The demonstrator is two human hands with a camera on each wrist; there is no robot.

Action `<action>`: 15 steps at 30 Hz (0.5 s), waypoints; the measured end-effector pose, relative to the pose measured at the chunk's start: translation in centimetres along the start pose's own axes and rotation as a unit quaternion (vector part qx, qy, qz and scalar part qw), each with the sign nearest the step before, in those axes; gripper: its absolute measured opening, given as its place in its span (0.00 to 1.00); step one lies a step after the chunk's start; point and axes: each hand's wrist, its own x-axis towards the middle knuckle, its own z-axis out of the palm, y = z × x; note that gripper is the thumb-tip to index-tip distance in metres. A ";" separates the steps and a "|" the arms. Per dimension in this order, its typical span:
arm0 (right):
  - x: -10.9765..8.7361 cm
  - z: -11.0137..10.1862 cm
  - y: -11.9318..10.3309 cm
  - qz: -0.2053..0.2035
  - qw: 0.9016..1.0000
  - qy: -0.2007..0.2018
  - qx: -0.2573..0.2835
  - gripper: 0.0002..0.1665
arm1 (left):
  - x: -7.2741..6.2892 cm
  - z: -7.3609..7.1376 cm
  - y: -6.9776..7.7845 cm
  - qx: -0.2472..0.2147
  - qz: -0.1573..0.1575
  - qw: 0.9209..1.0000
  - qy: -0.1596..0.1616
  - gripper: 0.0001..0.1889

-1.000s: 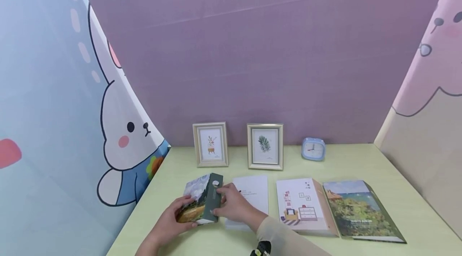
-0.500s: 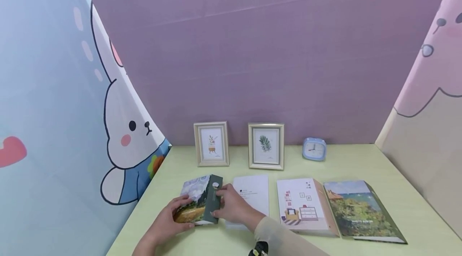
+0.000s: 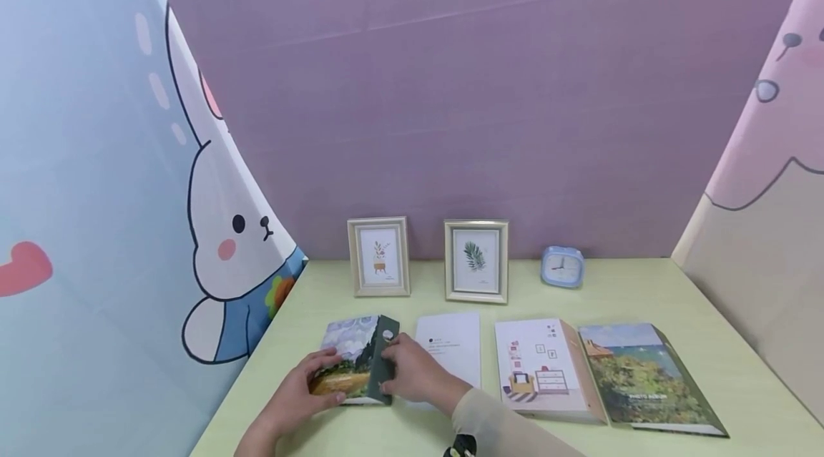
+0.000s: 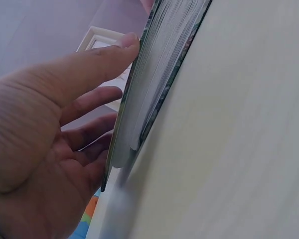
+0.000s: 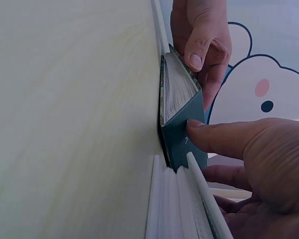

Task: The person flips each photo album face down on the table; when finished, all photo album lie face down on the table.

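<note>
A photo album (image 3: 346, 353) with a landscape painting on its cover and a dark green spine lies at the left of the table. On its cover rest the fingertips and thumb of my left hand (image 3: 302, 389); in the left wrist view the thumb touches the cover near the page edges. My right hand (image 3: 418, 371) touches the green spine with its fingertips and thumb. The right wrist view shows that thumb against the spine, beside a white album (image 5: 182, 204) that my right hand partly covers in the head view.
Further right lie an album with a furniture drawing (image 3: 537, 364) and another landscape album (image 3: 644, 375). Along the back stand two picture frames (image 3: 383, 290) and a blue clock (image 3: 562, 267). A purple cloth wall (image 3: 450, 99) rises behind the table (image 3: 624, 289).
The green-spined album has settled flatter, with its spine showing narrower than before. Both hands stay on it, and the right hand has dipped slightly.
</note>
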 end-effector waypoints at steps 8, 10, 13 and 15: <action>0.2 0.3 0.4 0.001 1.000 0.000 -0.014 0.38 | 0.4 0.2 0.3 0.007 -0.001 1.000 -0.007 0.32; 0.2 0.3 0.4 -0.001 1.000 -0.002 -0.014 0.38 | 0.4 0.2 0.3 0.006 -0.006 1.000 -0.007 0.31; 0.2 0.4 0.5 -0.003 1.000 -0.005 -0.010 0.38 | 0.4 0.2 0.2 0.009 -0.011 1.000 -0.008 0.30; 0.3 0.4 0.5 -0.005 1.000 -0.005 -0.009 0.38 | 0.4 0.2 0.3 0.016 -0.013 1.000 -0.008 0.31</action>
